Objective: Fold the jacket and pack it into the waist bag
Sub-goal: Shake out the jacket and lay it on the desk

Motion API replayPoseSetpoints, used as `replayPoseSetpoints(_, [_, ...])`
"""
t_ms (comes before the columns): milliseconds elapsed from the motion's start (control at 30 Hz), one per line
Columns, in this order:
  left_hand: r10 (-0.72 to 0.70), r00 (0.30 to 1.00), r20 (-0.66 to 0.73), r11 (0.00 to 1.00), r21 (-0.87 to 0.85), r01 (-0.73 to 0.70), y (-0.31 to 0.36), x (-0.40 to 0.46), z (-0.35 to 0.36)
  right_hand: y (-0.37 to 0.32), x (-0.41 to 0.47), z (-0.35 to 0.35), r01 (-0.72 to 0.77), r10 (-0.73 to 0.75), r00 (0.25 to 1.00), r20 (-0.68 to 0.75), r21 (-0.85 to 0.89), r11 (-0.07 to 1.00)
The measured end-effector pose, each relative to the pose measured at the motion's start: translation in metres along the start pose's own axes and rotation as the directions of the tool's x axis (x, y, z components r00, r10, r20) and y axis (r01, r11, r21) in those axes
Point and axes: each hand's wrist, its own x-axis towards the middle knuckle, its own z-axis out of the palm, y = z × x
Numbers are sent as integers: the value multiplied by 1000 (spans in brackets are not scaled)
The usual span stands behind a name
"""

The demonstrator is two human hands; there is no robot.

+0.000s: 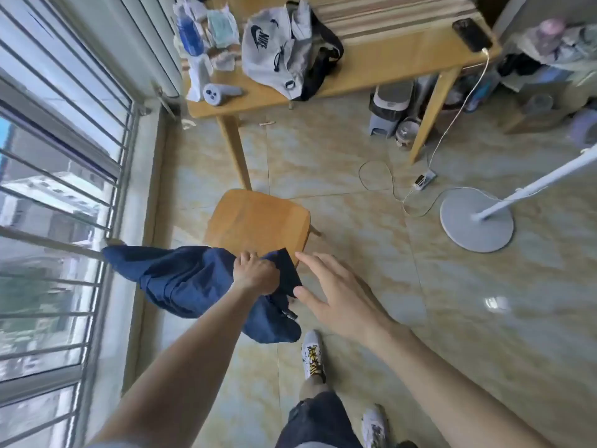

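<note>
One hand did the holding: the left hand [255, 273] gripped the bunched navy jacket [181, 279] in the air by the stool [258, 221], while the right hand [339, 299] was spread wide beside it, empty. Folding had not begun; next it needed spreading flat. The waist bag [274, 53] lay on the table [387, 69], well apart

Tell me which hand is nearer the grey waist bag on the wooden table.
Neither clearly. The left hand grips the navy jacket; the open right hand hovers beside it. Both are far below the grey waist bag.
</note>
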Motion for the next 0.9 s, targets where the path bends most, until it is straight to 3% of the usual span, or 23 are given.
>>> replayPoseSetpoints(33, [-15, 998, 68, 1000, 3, 15, 0, 4, 1, 2, 8, 1, -10, 10, 1000, 10, 24, 1000])
replayPoseSetpoints(133, [-38, 997, 62, 985, -165, 48, -2, 12, 6, 9, 25, 2, -52, 50, 997, 64, 32, 998])
replayPoseSetpoints(300, [-53, 981, -186, 880, -473, -43, 3, 3, -37, 13, 55, -9, -56, 49, 992, 114, 57, 997])
replayPoseSetpoints(433, [-5, 924, -383, 790, -568, -231, 6, -22, -110, 12, 85, -40, -33, 25, 995, 97, 80, 996])
replayPoseSetpoints(633, [-105, 772, -627, 702, -597, -388, 27, -87, -236, 25, 128, -109, 40, -47, 998, 48, 135, 990])
replayPoseSetpoints(733, [-186, 694, -695, 672, -605, -426, 61, -122, -304, 37, 141, -161, 109, -112, 993, 22, 120, 987])
replayPoseSetpoints(900, [-204, 529, -824, 679, -508, -529, 132, -171, -399, 67, 161, -247, 266, -279, 958, 62, 168, 949])
